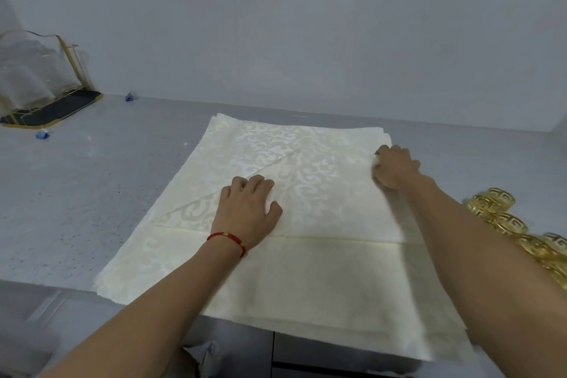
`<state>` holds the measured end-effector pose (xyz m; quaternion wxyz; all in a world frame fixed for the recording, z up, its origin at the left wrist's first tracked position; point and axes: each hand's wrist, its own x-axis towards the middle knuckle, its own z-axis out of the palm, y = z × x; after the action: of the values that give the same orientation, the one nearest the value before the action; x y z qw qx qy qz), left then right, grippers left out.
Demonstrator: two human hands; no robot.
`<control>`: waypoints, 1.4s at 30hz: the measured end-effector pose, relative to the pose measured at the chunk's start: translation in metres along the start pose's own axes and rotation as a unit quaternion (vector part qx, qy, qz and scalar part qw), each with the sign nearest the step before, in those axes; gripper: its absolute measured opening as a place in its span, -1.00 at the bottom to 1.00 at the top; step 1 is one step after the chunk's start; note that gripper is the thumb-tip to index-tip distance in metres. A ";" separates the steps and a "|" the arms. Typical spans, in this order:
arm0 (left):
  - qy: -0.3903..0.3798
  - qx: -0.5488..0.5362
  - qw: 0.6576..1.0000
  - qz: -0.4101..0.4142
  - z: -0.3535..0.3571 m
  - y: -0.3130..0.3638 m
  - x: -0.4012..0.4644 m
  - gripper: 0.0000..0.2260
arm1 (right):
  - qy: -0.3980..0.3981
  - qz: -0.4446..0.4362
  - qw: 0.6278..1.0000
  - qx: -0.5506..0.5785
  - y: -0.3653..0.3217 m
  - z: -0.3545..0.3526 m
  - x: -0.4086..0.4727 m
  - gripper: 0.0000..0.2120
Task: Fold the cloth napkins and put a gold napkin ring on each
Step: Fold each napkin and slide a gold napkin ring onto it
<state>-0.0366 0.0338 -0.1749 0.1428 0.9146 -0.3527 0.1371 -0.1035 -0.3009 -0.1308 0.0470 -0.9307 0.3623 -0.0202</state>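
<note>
Head view: left hand (248, 209) flat on cream damask cloth napkin (276, 169), right hand (394, 167) pinching its right edge mid-fold; next, crease, then gold openwork napkin rings (503, 212) at bench right edge.

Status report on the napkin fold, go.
Left hand flat on the top napkin, fingers bent. Right hand pinching its right edge. Top napkin partly folded, no ring on. Gold napkin rings heaped to the right, nothing blocking.
</note>
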 end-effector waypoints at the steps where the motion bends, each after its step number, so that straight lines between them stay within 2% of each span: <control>1: -0.004 0.002 1.000 0.001 0.000 0.000 0.000 -0.54 | 0.011 -0.002 1.000 0.004 0.002 -0.003 -0.001 -0.65; 3: -0.015 0.007 1.000 0.001 0.000 0.000 0.000 -0.53 | 0.055 -0.011 0.998 0.006 0.006 -0.009 -0.006 -0.73; 6: -0.025 0.016 1.000 0.001 -0.002 0.000 0.000 -0.49 | 0.170 -0.052 0.983 -0.038 0.012 -0.011 -0.022 -0.86; 8: -0.031 0.020 0.999 0.000 -0.002 0.000 -0.001 -0.45 | 0.232 -0.101 0.966 -0.048 0.018 -0.007 -0.030 -0.85; 10: -0.032 0.015 0.999 0.001 -0.003 0.000 -0.002 -0.44 | 0.257 -0.131 0.957 -0.033 0.028 -0.005 -0.035 -0.80; 14: -0.034 0.026 0.999 -0.002 -0.004 0.001 -0.001 -0.42 | 0.299 -0.136 0.944 0.018 0.036 -0.010 -0.036 -0.90; 20: -0.035 0.028 0.999 -0.005 -0.003 0.000 0.000 -0.43 | 0.233 -0.202 0.951 0.033 0.009 -0.007 -0.079 -0.78; 23: -0.037 0.026 0.999 -0.004 -0.003 0.000 -0.001 -0.48 | 0.237 -0.275 0.931 0.028 -0.019 0.007 -0.122 -0.84; 27: -0.043 0.028 0.999 -0.003 -0.005 0.000 -0.001 -0.48 | 0.253 -0.349 0.902 0.039 -0.055 0.026 -0.157 -0.74; 33: -0.047 0.026 0.999 -0.001 -0.003 0.000 0.001 -0.53 | 0.233 -0.349 0.905 0.076 -0.079 0.039 -0.167 -0.74; 38: -0.037 0.020 0.999 0.003 -0.002 -0.001 0.001 -0.59 | 0.180 -0.350 0.917 0.060 -0.076 0.036 -0.183 -0.60; 42: -0.038 0.050 0.998 0.012 -0.004 0.005 0.004 -0.64 | 0.130 -0.371 0.918 0.041 -0.064 0.035 -0.194 -0.59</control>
<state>-0.0381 0.0295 -0.1691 0.0821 0.9207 -0.3615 0.1216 -0.2006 -0.1201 -0.1600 0.0266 -0.9847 -0.0077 -0.1720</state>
